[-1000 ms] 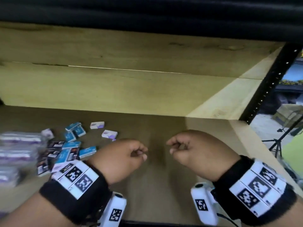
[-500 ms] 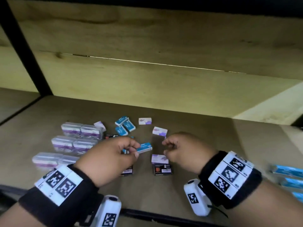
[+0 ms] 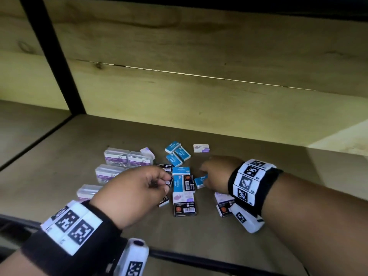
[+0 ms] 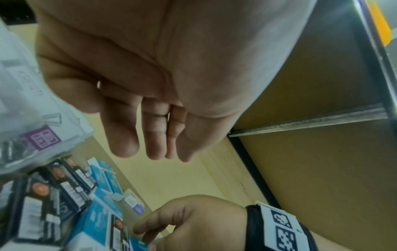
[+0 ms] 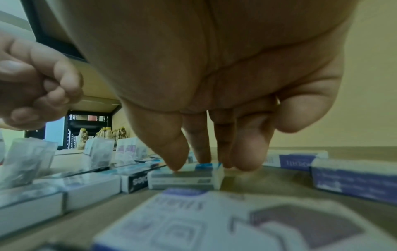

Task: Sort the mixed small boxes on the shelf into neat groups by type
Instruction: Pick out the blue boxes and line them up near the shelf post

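A mixed pile of small boxes lies on the wooden shelf (image 3: 288,186): blue staples boxes (image 3: 177,154), black ones (image 3: 185,209) and white-purple ones (image 3: 201,148). My right hand (image 3: 204,177) reaches into the pile and pinches one blue staples box (image 3: 200,182). In the right wrist view the thumb (image 5: 175,163) rests on this box (image 5: 187,178) and the other fingers sit behind it. My left hand (image 3: 166,183) hovers over the pile's left side with loosely curled fingers (image 4: 154,149), holding nothing.
Clear plastic clip boxes (image 3: 116,156) stand in rows left of the pile. A black upright post (image 3: 51,56) rises at the back left. The shelf's dark front rail (image 3: 199,259) runs below my wrists. A wooden back wall (image 3: 199,100) closes the rear.
The view has swung left onto the pile. Both hands have moved forward over the boxes, and the right hand has come down onto a blue staples box.
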